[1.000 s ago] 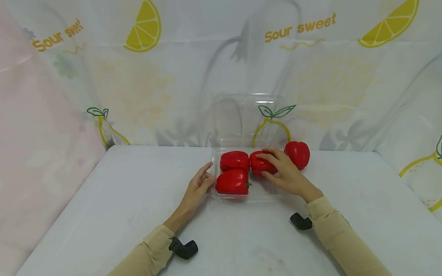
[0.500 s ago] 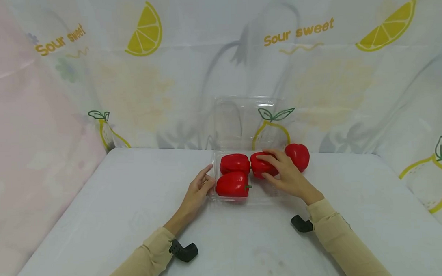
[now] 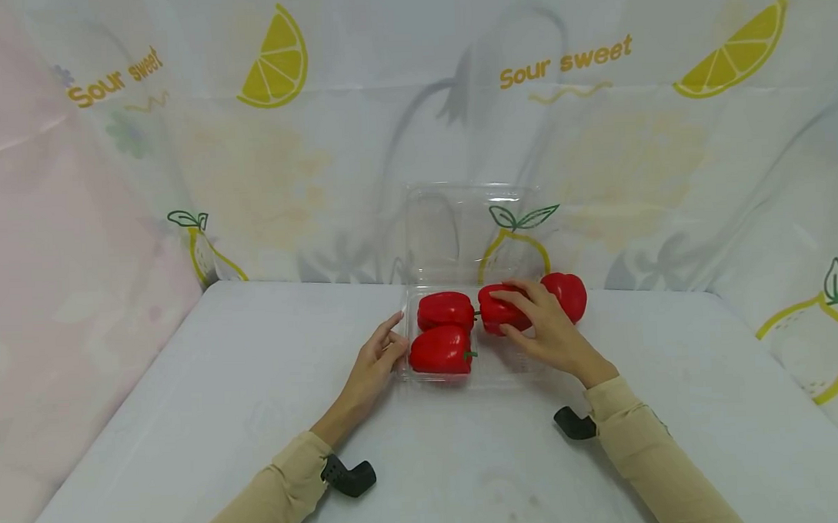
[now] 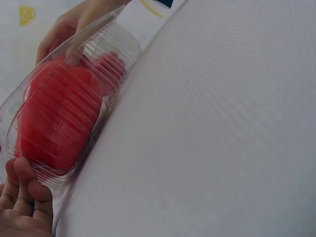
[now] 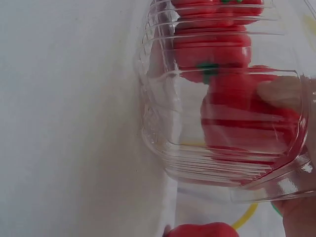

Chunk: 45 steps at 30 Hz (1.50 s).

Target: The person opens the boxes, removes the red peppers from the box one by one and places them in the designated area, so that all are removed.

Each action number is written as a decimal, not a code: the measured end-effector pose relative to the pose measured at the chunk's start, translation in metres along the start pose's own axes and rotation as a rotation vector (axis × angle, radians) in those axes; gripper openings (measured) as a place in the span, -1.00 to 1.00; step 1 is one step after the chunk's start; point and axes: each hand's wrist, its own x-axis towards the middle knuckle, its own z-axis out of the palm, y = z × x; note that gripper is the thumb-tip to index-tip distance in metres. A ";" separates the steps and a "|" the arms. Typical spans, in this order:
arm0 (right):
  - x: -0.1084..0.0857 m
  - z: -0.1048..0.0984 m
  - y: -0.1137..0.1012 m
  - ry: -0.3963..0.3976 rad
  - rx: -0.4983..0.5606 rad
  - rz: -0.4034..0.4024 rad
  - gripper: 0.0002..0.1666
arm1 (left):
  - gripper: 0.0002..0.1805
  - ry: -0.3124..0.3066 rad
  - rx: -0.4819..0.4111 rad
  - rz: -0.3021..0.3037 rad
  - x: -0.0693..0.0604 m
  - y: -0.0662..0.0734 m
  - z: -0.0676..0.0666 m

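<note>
My right fingers (image 3: 523, 302) curl round 1 red pepper (image 3: 493, 311) inside the right half of the clear container (image 3: 495, 360); my left fingers (image 3: 387, 328) touch its left wall. I'd best brace it and squeeze lightly.

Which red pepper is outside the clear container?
The far-right pepper, partly behind the right hand. The clear container holds the other three: two peppers at its left, plus the gripped pepper.
</note>
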 end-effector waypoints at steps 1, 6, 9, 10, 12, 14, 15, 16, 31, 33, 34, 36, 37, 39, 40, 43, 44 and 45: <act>0.000 -0.001 0.000 0.004 -0.001 -0.001 -0.30 | -0.45 0.000 0.000 0.001 -0.002 0.004 0.001; 0.000 -0.002 0.000 0.014 -0.006 -0.004 -0.29 | -0.44 -0.002 0.014 0.005 -0.010 0.021 0.004; -0.001 -0.004 0.001 0.025 -0.007 -0.004 -0.30 | -0.45 0.001 0.017 0.005 -0.011 0.023 0.004; -0.001 -0.005 0.001 0.030 -0.005 -0.004 -0.30 | -0.44 0.000 0.021 0.005 -0.011 0.023 0.004; -0.002 -0.006 0.002 0.042 -0.001 -0.006 -0.31 | -0.45 0.000 0.021 0.007 -0.011 0.023 0.004; -0.002 -0.008 0.002 0.050 0.001 -0.008 -0.31 | -0.45 0.001 0.019 0.007 -0.011 0.023 0.004; -0.002 -0.008 0.002 0.053 0.003 -0.009 -0.31 | -0.45 0.000 0.018 0.008 -0.011 0.023 0.004; -0.002 -0.009 0.003 0.055 0.004 -0.010 -0.31 | -0.45 0.000 0.017 0.009 -0.011 0.023 0.004; -0.003 -0.018 0.005 0.090 0.028 0.060 -0.32 | -0.46 0.008 0.005 0.017 0.002 -0.005 0.000; -0.003 -0.019 0.004 0.088 0.049 0.077 -0.31 | -0.46 0.012 0.015 0.028 0.002 -0.007 0.000; -0.003 -0.019 0.005 0.088 0.057 0.084 -0.31 | -0.46 0.012 0.019 0.034 0.002 -0.007 0.000; -0.003 -0.020 0.006 0.094 0.075 0.102 -0.31 | -0.47 0.014 0.023 0.046 0.002 -0.007 0.000; -0.003 -0.020 0.007 0.099 0.086 0.111 -0.32 | -0.47 0.014 0.019 0.050 0.002 -0.007 0.000; -0.003 -0.022 0.008 0.114 0.114 0.129 -0.32 | -0.47 0.016 0.014 0.056 0.001 -0.007 0.001; -0.003 -0.022 0.009 0.122 0.130 0.137 -0.33 | -0.47 0.016 0.011 0.057 0.001 -0.007 0.001; -0.004 -0.026 0.013 0.155 0.180 0.165 -0.34 | -0.48 0.019 0.008 0.056 0.001 -0.008 0.001; -0.004 -0.027 0.014 0.167 0.196 0.177 -0.34 | -0.48 0.019 0.011 0.055 0.001 -0.007 0.001; -0.004 -0.028 0.014 0.175 0.206 0.191 -0.34 | -0.48 0.020 0.010 0.053 0.001 -0.007 0.001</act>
